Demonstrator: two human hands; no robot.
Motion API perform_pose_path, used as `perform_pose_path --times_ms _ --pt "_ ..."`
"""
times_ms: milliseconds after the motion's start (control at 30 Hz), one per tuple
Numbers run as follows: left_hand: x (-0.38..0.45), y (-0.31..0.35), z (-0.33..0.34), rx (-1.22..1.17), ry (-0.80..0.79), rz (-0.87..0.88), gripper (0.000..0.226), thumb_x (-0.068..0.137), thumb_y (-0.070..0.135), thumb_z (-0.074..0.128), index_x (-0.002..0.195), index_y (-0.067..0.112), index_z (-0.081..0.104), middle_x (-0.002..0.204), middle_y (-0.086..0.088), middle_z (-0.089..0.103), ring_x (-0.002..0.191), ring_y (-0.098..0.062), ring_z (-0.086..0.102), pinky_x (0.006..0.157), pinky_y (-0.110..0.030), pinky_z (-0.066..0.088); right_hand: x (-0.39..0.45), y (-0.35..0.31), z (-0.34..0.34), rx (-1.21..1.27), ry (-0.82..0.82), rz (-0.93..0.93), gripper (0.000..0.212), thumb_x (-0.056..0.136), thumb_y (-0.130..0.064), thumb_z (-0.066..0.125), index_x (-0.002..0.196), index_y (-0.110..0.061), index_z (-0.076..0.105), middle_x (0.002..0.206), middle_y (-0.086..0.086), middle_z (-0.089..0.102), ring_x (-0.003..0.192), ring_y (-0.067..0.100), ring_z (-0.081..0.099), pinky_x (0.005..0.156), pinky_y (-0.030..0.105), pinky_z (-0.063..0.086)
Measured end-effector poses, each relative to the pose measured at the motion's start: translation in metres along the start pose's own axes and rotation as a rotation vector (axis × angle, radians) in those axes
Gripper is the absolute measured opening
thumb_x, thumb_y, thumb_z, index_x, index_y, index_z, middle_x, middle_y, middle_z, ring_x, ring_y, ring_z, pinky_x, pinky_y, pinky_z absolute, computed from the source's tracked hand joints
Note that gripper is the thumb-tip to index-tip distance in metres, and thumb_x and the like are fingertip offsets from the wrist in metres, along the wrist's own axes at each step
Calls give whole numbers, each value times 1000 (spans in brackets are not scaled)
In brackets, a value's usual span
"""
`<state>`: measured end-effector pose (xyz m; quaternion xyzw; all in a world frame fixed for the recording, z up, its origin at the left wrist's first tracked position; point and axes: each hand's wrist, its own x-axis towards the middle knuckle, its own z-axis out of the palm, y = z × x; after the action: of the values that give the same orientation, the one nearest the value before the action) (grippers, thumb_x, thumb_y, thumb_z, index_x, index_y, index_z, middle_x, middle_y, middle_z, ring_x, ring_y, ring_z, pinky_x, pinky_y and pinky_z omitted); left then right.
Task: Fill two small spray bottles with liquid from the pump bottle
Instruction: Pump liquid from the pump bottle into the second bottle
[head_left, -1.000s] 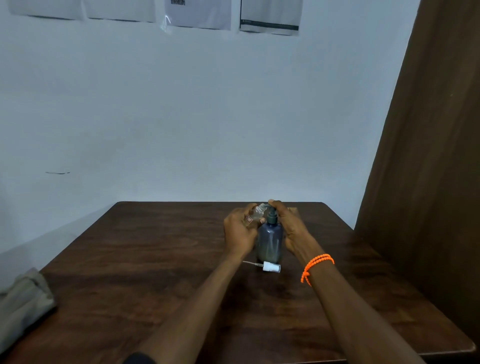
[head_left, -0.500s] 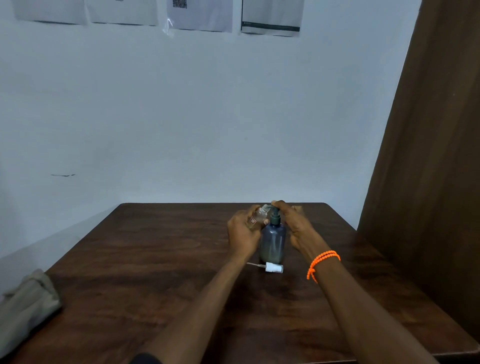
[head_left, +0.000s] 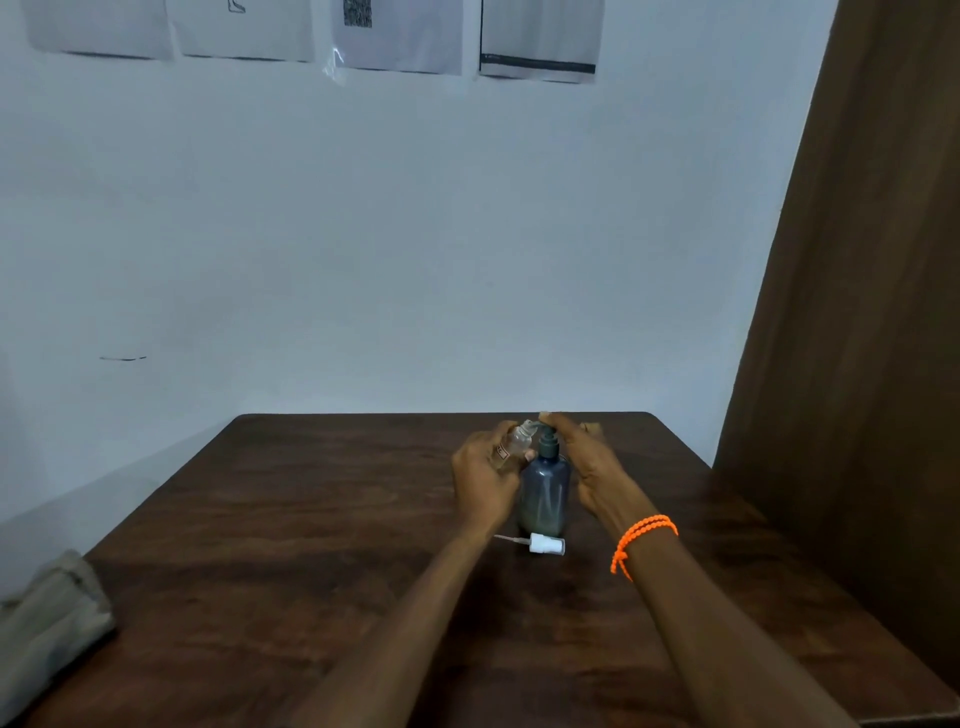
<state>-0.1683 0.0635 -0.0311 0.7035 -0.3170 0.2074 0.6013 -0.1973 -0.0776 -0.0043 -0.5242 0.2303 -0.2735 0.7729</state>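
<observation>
A grey translucent pump bottle (head_left: 544, 496) stands upright in the middle of the dark wooden table (head_left: 291, 545). My left hand (head_left: 483, 480) grips a small clear spray bottle (head_left: 514, 441), tilted with its open neck at the pump's spout. My right hand (head_left: 587, 462) is over the pump head, its fingers resting on top of the pump. A white spray cap (head_left: 543, 545) with its thin tube lies on the table just in front of the pump bottle. A second small bottle is partly hidden behind my right hand.
A folded beige cloth (head_left: 49, 618) lies at the table's left front edge. A brown wooden panel (head_left: 857, 312) rises along the right side. Several paper sheets (head_left: 395, 36) hang on the white wall behind.
Both hands stay at the pump bottle with the small bottle held at the spout. The view has shifted slightly; no clear movement of the objects.
</observation>
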Motion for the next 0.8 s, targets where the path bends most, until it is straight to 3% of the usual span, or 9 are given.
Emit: perform_pose_path --times_ms 67,167,267,333,467,533,633,733,800 --pt "0 0 0 -14 -14 0 28 80 17 86 107 24 78 85 3 72 76 -10 67 67 -18 49 1 -4 -2 -13 20 -4 52 85 -10 87 117 -1 47 115 30 63 75 28 70 42 28 56" --pt "0 2 0 -9 -12 -17 31 80 16 86 109 24 79 88 4 73 79 -9 68 67 -13 47 -4 1 -5 1 47 -9 55 85 -15 89 107 -15 38 111 24 57 92 31 66 42 29 56" --pt "-2 6 -1 -1 -16 -31 30 80 17 85 108 24 78 87 3 72 78 -11 67 68 -22 50 -3 -1 -5 -77 59 -27 53 85 -18 89 98 -15 37 107 18 53 88 24 61 42 26 53" --pt "-1 8 -2 -14 -12 -22 29 80 18 85 107 25 78 85 3 72 77 -12 67 69 -25 51 0 -8 -3 -109 59 -35 52 83 -20 90 95 -16 39 106 18 55 87 24 60 51 31 56" --pt "0 6 -1 -5 -5 -8 29 78 15 85 104 24 78 84 3 72 77 -13 67 69 -26 51 3 5 -6 -45 47 1 57 83 -20 91 107 -16 40 109 25 60 96 32 66 47 31 58" --pt "-2 7 -2 4 4 1 29 77 12 85 104 23 78 84 5 72 77 -14 67 70 -27 51 0 6 -8 -76 45 -12 54 86 -20 88 106 -15 38 104 18 56 92 26 63 46 28 56" --pt "-1 6 -1 -14 5 8 28 79 13 84 104 23 79 83 6 72 76 -10 66 67 -22 49 7 -3 -8 -91 50 -16 53 85 -21 88 109 -8 44 100 15 58 84 20 63 55 33 55" --pt "2 4 0 3 -1 -14 29 78 15 84 106 23 79 85 4 73 78 -12 67 70 -25 50 5 4 -5 -112 30 -7 87 63 -38 100 120 5 51 119 27 69 93 30 73 54 34 61" --pt "0 3 1 10 2 -19 30 78 12 84 106 22 79 86 4 74 78 -13 68 70 -26 52 1 4 -5 -124 41 -38 67 73 -35 97 107 -8 46 107 22 65 83 23 72 50 29 58"
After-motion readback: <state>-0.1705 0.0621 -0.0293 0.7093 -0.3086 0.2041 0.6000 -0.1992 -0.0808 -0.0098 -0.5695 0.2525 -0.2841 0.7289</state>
